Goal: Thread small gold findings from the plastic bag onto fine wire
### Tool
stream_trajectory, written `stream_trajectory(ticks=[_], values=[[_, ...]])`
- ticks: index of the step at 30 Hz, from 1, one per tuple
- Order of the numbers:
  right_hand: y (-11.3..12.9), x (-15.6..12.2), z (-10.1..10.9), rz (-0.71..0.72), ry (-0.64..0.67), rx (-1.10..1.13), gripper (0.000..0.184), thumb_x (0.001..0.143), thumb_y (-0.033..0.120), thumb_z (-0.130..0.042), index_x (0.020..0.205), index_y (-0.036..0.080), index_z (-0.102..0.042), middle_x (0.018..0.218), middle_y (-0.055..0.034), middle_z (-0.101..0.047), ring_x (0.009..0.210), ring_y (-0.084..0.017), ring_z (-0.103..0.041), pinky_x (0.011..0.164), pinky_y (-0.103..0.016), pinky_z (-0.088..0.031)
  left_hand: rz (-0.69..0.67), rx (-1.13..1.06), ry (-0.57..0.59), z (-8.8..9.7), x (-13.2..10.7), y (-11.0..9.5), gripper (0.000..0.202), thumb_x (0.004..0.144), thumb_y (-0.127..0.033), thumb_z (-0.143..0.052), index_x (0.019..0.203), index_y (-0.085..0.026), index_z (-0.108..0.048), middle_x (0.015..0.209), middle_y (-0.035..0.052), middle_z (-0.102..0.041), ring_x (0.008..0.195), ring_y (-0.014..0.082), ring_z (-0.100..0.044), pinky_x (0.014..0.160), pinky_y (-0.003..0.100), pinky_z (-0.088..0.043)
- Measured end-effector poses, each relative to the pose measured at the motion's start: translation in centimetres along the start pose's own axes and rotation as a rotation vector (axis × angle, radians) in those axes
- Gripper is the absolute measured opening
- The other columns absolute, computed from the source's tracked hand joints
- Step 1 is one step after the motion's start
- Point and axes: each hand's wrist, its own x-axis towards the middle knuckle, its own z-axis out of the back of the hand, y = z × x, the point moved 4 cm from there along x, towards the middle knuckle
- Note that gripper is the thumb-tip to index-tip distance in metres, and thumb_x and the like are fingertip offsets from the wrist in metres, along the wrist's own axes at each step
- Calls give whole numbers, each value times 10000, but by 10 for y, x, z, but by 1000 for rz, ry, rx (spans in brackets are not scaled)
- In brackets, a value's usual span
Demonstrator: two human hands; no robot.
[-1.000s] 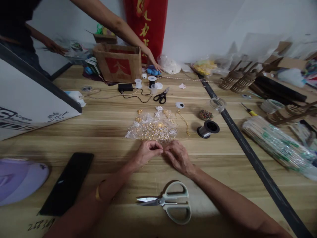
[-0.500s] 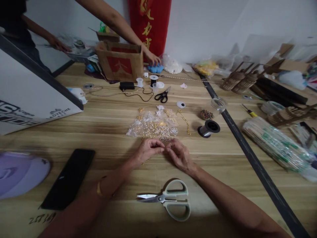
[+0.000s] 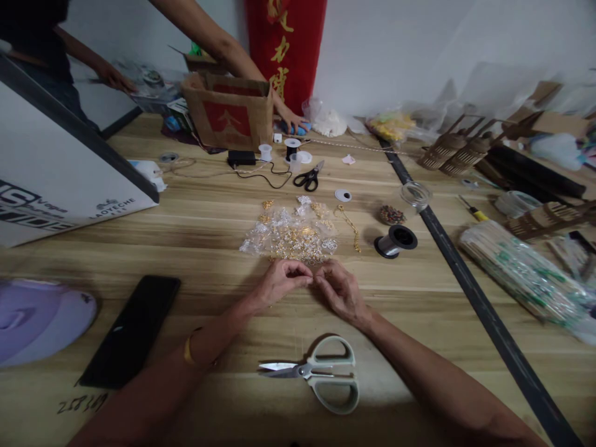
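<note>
My left hand (image 3: 282,282) is closed in a pinch, its thumb and forefinger tips together at the near side of the jewellery findings. Facing it, my right hand (image 3: 342,290) also pinches, fingertips almost touching those of the left. Whatever lies between the fingertips is too small to make out. Just beyond both hands spreads a pile of small gold and silver findings (image 3: 298,239), partly in clear plastic bags. Scissors with pale handles (image 3: 333,374) lie on the wooden table below my hands, blades pointing left. A gold chain (image 3: 350,230) lies right of the pile.
A wire spool (image 3: 395,241), a heap of beads (image 3: 392,215) and a clear round lid (image 3: 416,195) stand to the right. Black scissors (image 3: 307,178) lie farther back. At left are a phone (image 3: 130,329) and a purple cap (image 3: 44,323). Another person's hand (image 3: 292,120) reaches behind a cardboard box (image 3: 228,118).
The view has shifted slightly. The other person's hand has pressed lower over the blue object by the box. My two hands keep nearly the same pinching pose.
</note>
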Motion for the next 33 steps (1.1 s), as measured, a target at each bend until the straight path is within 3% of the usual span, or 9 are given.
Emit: stream_trajectory(ticks=[13, 33], values=[[-1, -1, 1, -13, -27, -23, 130, 894, 246, -485, 794, 187, -543, 731, -37, -546, 716, -166, -504, 668, -307, -419, 22, 10, -21, 1, -2, -9, 121, 711, -243, -652, 698, -123, -663, 628, 3, -616, 598, 108, -526, 583, 216, -407], [8, 3, 2, 112, -61, -85, 105, 868, 220, -502, 764, 208, -500, 693, -21, -551, 670, -164, -499, 649, -320, -412, -12, -1, -96, 5, 2, -5, 94, 681, -225, -656, 666, -132, -648, 619, -3, -610, 600, 107, -519, 573, 210, -406]])
